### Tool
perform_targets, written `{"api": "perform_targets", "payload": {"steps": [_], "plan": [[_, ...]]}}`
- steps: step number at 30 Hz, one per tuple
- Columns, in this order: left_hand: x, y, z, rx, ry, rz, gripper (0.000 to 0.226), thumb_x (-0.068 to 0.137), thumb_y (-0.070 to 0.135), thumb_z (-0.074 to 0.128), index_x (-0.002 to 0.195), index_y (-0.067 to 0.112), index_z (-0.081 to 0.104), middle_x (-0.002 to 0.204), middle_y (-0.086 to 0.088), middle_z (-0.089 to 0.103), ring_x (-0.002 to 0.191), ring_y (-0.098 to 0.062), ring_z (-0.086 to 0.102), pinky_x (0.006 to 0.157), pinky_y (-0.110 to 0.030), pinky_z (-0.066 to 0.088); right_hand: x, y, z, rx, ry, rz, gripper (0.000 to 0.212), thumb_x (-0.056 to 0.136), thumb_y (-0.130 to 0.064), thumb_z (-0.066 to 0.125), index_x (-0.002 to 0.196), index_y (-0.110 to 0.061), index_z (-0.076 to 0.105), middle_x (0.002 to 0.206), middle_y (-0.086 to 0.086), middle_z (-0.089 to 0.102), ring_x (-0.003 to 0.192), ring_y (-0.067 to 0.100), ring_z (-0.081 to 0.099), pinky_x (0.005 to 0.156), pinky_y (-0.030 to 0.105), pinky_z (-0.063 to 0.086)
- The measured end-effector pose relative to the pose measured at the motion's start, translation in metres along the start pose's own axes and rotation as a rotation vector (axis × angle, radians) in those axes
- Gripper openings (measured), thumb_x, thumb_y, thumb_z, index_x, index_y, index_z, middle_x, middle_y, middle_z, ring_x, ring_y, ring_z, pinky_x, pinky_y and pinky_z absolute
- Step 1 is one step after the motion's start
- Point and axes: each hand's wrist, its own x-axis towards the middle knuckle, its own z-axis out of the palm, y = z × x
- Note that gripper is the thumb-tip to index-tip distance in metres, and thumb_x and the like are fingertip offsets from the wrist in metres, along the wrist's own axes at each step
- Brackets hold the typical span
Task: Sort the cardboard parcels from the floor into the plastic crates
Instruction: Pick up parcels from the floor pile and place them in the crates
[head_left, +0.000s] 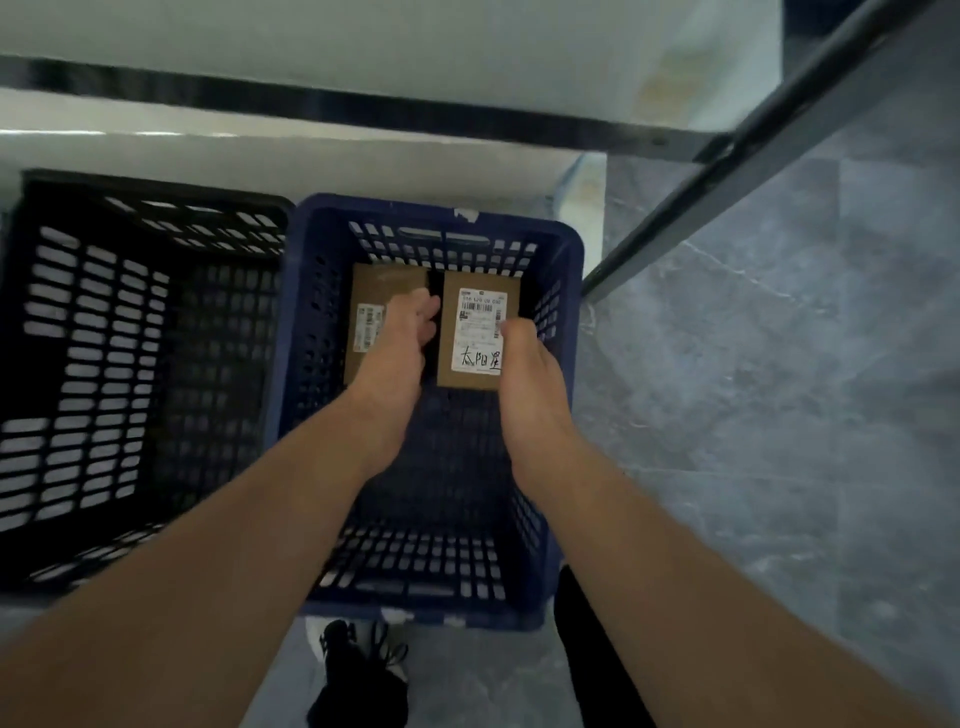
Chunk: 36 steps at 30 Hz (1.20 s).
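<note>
The left hand (400, 340) and the right hand (524, 364) are gripping a labelled parcel (475, 332) by its two long sides, fingers curled, inside the blue crate (311, 322). A second parcel (366, 306) is lying just beside it. A black crate (104, 364) is standing alongside on the floor (753, 415).

Parcel storeroom.
Labelled parcels (480, 332) lying in blue crate (292, 364) beside black crate (78, 364); metal racking (727, 171) standing on tiled floor (779, 441).
</note>
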Motion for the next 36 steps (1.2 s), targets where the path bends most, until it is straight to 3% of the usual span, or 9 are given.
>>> {"api": "perform_targets", "payload": {"steps": [6, 8, 11, 16, 19, 21, 25, 30, 36], "plan": [[-0.132, 0.059, -0.026, 0.046, -0.046, 0.132, 0.053, 0.106, 0.054, 0.03, 0.148, 0.03, 0.05, 0.149, 0.003, 0.05, 0.127, -0.011, 0.046, 0.093, -0.026, 0.043, -0.146, -0.071, -0.002, 0.042, -0.003, -0.053, 0.065, 0.093, -0.058, 0.046, 0.121, -0.006, 0.074, 0.125, 0.024, 0.073, 0.121, 0.045, 0.068, 0.108, 0.058, 0.053], [-0.183, 0.083, -0.039, 0.063, -0.048, 0.192, 0.053, 0.107, 0.051, 0.028, 0.15, 0.028, 0.048, 0.147, 0.004, 0.05, 0.126, -0.008, 0.042, 0.11, -0.029, 0.033, -0.202, -0.1, -0.003, 0.046, -0.012, -0.064, 0.05, 0.101, -0.053, 0.046, 0.102, -0.014, 0.078, 0.11, 0.016, 0.079, 0.108, 0.039, 0.074, 0.095, 0.048, 0.06], [-0.266, 0.125, -0.059, 0.061, -0.05, 0.22, 0.054, 0.106, 0.055, 0.027, 0.151, 0.032, 0.047, 0.151, 0.001, 0.047, 0.134, -0.017, 0.038, 0.094, -0.028, 0.032, -0.279, -0.148, -0.003, 0.093, -0.002, -0.088, 0.04, 0.107, -0.048, 0.045, 0.081, -0.024, 0.064, 0.078, 0.001, 0.069, 0.079, 0.024, 0.067, 0.067, 0.032, 0.052], [-0.405, 0.181, -0.075, 0.025, -0.052, 0.349, 0.054, 0.105, 0.056, 0.026, 0.149, 0.033, 0.049, 0.153, -0.002, 0.048, 0.143, -0.023, 0.037, 0.121, -0.038, 0.024, -0.421, -0.218, 0.0, 0.087, -0.059, -0.234, 0.043, 0.111, -0.05, 0.039, 0.13, -0.022, 0.065, 0.121, -0.001, 0.066, 0.113, 0.018, 0.06, 0.093, 0.037, 0.044], [-0.48, 0.209, -0.077, -0.018, -0.036, 0.426, 0.052, 0.103, 0.058, 0.028, 0.145, 0.037, 0.052, 0.149, -0.001, 0.05, 0.141, -0.024, 0.039, 0.123, -0.045, 0.023, -0.492, -0.253, -0.005, 0.039, -0.096, -0.325, 0.034, 0.114, -0.043, 0.037, 0.122, -0.028, 0.066, 0.138, -0.005, 0.057, 0.115, 0.017, 0.061, 0.077, 0.029, 0.043], [-0.525, 0.225, -0.081, -0.057, 0.011, 0.487, 0.05, 0.103, 0.059, 0.03, 0.142, 0.039, 0.054, 0.148, 0.0, 0.051, 0.14, -0.025, 0.04, 0.123, -0.047, 0.023, -0.531, -0.273, -0.007, 0.007, -0.133, -0.367, 0.03, 0.112, -0.045, 0.039, 0.111, -0.031, 0.066, 0.122, -0.003, 0.066, 0.113, 0.012, 0.06, 0.076, 0.029, 0.042], [-0.598, 0.248, -0.099, -0.144, 0.114, 0.611, 0.051, 0.1, 0.061, 0.034, 0.14, 0.04, 0.057, 0.143, 0.003, 0.055, 0.138, -0.027, 0.044, 0.122, -0.046, 0.027, -0.603, -0.304, -0.004, -0.047, -0.266, -0.489, 0.047, 0.11, -0.049, 0.04, 0.143, -0.024, 0.062, 0.139, -0.002, 0.06, 0.126, 0.021, 0.055, 0.101, 0.04, 0.041], [-0.671, 0.269, -0.138, -0.224, 0.239, 0.753, 0.056, 0.095, 0.065, 0.032, 0.138, 0.041, 0.058, 0.144, 0.002, 0.054, 0.139, -0.028, 0.042, 0.118, -0.044, 0.027, -0.67, -0.335, 0.01, -0.169, -0.396, -0.691, 0.03, 0.11, -0.043, 0.039, 0.093, -0.032, 0.062, 0.101, -0.009, 0.062, 0.098, 0.015, 0.057, 0.092, 0.039, 0.046], [-0.719, 0.264, -0.203, -0.357, 0.415, 0.781, 0.052, 0.098, 0.065, 0.033, 0.136, 0.042, 0.061, 0.145, 0.003, 0.055, 0.141, -0.029, 0.041, 0.118, -0.045, 0.029, -0.728, -0.34, 0.061, -0.317, -0.555, -0.83, 0.031, 0.104, -0.052, 0.04, 0.109, -0.033, 0.064, 0.121, -0.008, 0.066, 0.122, 0.02, 0.061, 0.113, 0.044, 0.046]]}}
